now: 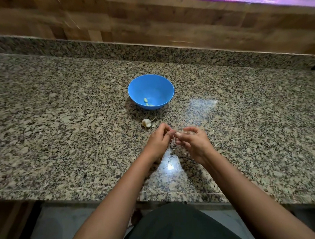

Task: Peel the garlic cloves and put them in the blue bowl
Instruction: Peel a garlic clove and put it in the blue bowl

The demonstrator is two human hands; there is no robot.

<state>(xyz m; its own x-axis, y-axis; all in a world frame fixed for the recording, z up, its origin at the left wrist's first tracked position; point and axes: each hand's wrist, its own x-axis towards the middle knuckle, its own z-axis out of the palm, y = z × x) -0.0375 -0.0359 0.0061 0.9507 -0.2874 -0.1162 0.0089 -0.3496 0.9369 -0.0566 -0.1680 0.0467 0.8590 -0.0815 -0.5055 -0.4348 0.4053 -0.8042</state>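
Hands: left hand (158, 140) and right hand (194, 140) meet fingertip to fingertip above the worktop (64, 122), on the near side of the blue bowl (158, 88) and slightly to its right. Fingers of both are curled in. A small pale thing sits between the tips, read as a garlic clove (177, 134) and pinched from both sides. Neither hand is spread; both are narrowed onto the clove. The fingers hide most of it, so I cannot tell how much skin is on it.

Between hands and bowl: the remaining garlic head (146, 122) lies on the worktop, in front of the bowl and apart from it, nearer to the left hand's fingertips than to the bowl. It looks partly broken down. The number of cloves in it cannot be counted. A thin stalk or strip of skin sticks out from its bowl-facing side.

Bowl: upright, with a few peeled cloves (146, 101) at the bottom, toward its near-left side. Two or three; the count is uncertain.

Progress (judgement): the task is under way, probably in its early-to-middle part.
- Done: a few cloves peeled and in the bowl.
- In hand: one clove being peeled, not yet in the bowl.
- Left: finish this clove, move it forward into the bowl, then work through what the garlic head holds.
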